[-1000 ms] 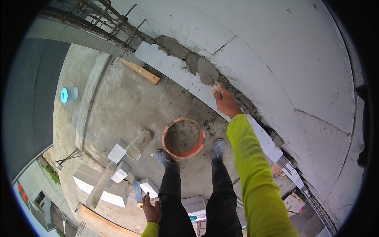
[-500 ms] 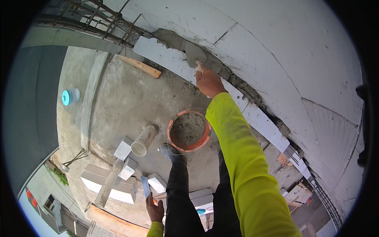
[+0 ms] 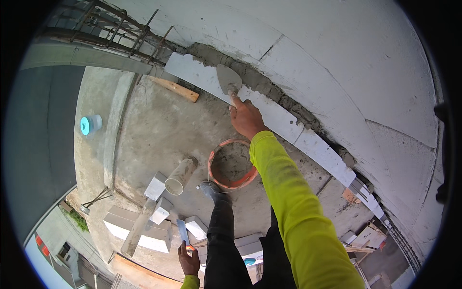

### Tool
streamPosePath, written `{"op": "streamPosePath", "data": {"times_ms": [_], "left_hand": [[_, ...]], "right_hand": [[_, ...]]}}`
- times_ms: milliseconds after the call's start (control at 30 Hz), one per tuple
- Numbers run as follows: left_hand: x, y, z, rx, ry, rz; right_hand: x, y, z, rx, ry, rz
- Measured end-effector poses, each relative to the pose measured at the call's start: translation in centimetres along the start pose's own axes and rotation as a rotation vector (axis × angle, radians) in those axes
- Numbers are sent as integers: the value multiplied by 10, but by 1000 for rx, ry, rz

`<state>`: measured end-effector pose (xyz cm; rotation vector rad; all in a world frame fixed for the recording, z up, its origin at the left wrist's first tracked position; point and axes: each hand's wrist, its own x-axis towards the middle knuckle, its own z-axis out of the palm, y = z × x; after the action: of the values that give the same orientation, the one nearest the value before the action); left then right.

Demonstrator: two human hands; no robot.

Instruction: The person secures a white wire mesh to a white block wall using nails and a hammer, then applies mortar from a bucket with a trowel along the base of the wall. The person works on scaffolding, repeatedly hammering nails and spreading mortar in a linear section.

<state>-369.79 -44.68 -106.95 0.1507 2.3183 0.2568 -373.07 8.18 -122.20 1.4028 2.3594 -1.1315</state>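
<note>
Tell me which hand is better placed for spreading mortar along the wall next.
The right hand, probably: it holds the trowel beside the mortar, while the left hand hangs low, well away from the wall.

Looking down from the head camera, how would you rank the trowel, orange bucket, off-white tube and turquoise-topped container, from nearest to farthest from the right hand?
1. Trowel: gripped in the right hand.
2. Orange bucket: on the floor, just below the hand in the picture.
3. Off-white tube: left of the bucket.
4. Turquoise-topped container: far left.
</note>
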Motion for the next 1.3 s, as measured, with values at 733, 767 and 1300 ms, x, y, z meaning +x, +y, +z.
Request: {"op": "streamPosePath", "data": {"times_ms": [733, 767, 1300], "left_hand": [[-19, 4, -7, 34, -33, 57], [-19, 3, -7, 50, -32, 61], [-23, 21, 3, 9, -17, 64]], "right_hand": [[-72, 115, -33, -38, 25, 234], [-80, 123, -34, 53, 69, 228], [-33, 71, -34, -28, 6, 114]]}}
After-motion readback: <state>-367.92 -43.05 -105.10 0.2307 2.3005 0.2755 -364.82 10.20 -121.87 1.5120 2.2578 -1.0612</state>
